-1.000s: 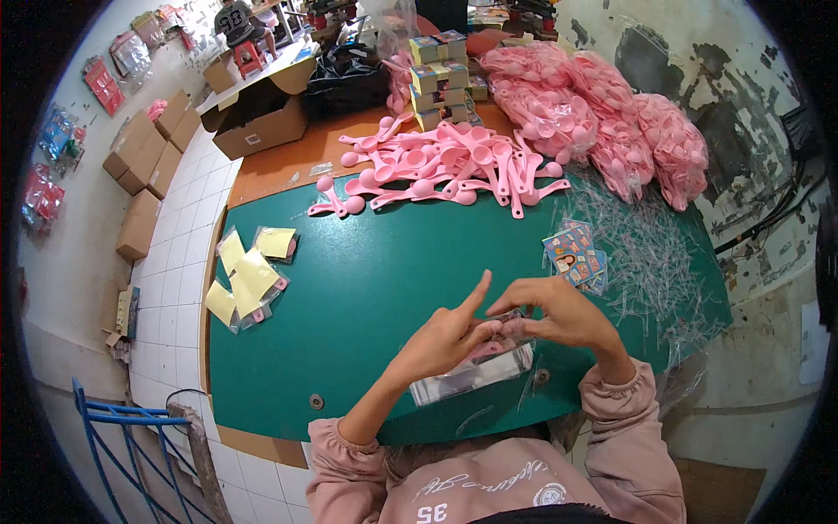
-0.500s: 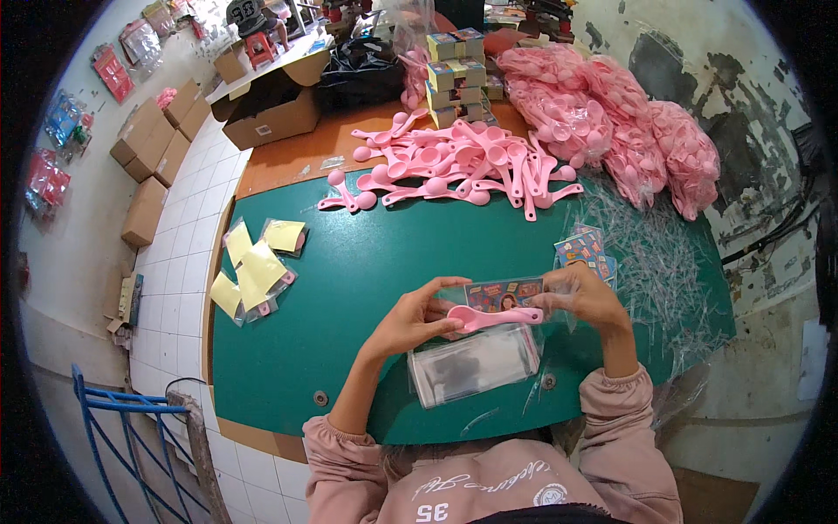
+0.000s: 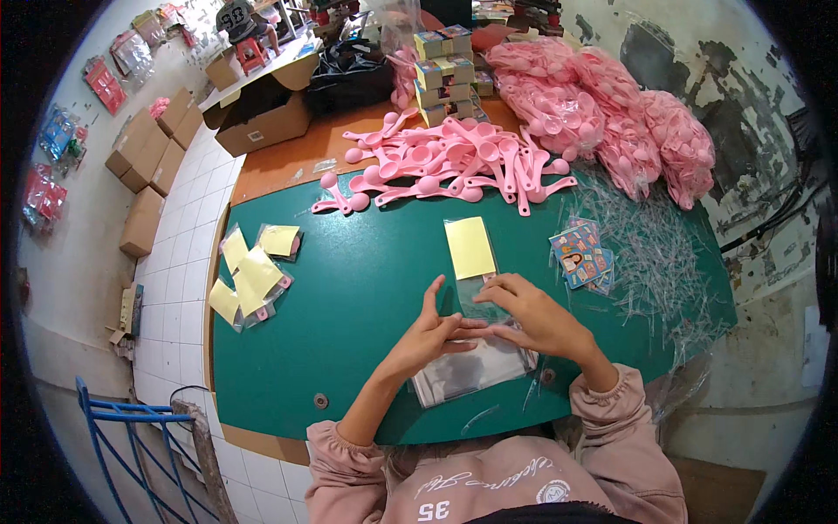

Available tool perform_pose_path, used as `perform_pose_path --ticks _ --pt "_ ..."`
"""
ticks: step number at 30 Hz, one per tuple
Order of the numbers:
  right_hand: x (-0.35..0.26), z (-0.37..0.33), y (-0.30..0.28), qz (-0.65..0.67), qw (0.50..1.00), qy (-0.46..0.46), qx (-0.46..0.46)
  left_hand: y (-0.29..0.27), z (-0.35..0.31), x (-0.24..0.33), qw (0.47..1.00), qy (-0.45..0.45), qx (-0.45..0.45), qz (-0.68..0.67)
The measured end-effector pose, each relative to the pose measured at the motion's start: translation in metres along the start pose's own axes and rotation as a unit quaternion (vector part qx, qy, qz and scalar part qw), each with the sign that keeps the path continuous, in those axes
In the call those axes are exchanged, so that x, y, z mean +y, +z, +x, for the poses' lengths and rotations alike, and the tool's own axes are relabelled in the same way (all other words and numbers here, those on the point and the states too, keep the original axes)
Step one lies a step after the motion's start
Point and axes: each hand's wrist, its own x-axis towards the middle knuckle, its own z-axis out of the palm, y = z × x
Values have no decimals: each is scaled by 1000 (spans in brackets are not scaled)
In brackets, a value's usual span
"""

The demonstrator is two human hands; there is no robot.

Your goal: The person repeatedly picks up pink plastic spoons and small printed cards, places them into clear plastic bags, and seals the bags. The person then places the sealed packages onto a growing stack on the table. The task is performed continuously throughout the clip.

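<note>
A clear plastic bag with a yellow card [image 3: 471, 248] showing lies on the green table just beyond my hands; a bit of pink shows by the card's lower edge. My left hand [image 3: 435, 335] is open, fingers stretched over the near end of that bag. From the right, my right hand [image 3: 534, 321] reaches over the same bag with fingers bent and thumb apart, nothing visibly gripped. Beneath both hands is a stack of clear plastic bags [image 3: 476, 377], partly covered. Small blue printed cards [image 3: 578, 256] lie right of my right hand.
A heap of pink measuring spoons [image 3: 454, 157] covers the table's far side. Filled bags with yellow cards [image 3: 258, 272] lie left. Clear plastic strips [image 3: 668, 262] litter the right. Bagged pink spoons [image 3: 594, 105], card stacks [image 3: 443, 74] and an open carton [image 3: 262, 118] stand behind.
The bag with the pink spoon and printed card has left my hands. It now lies flat farther out, yellow side up. My fingers have opened, and both hands have drawn closer together.
</note>
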Motion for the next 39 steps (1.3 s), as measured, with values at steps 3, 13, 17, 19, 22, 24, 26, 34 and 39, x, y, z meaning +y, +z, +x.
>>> perform_pose_path --ticks 3,13,17,19,22,24,26,34,39 --pt "2 1 13 -68 997 -14 15 -1 0 -2 997 12 16 81" --pt "18 12 37 -111 993 -37 2 0 4 -4 992 2 77 97" --pt "12 11 39 -193 975 -110 32 -2 12 0 987 3 86 133" --pt "11 9 34 -151 981 -118 13 0 11 -3 985 31 89 146" --pt "5 4 12 -43 993 -99 -51 4 11 -1 985 65 109 116" --pt "15 -3 -10 93 991 -46 -83 1 8 -1 987 69 129 69" --pt "40 -24 -50 187 981 36 -28 -1 5 0 989 66 114 71" --pt "102 -77 -131 -401 883 103 221 6 9 7 990 31 81 112" --pt "16 -6 -1 -105 992 4 68 -1 5 3 992 65 65 89"
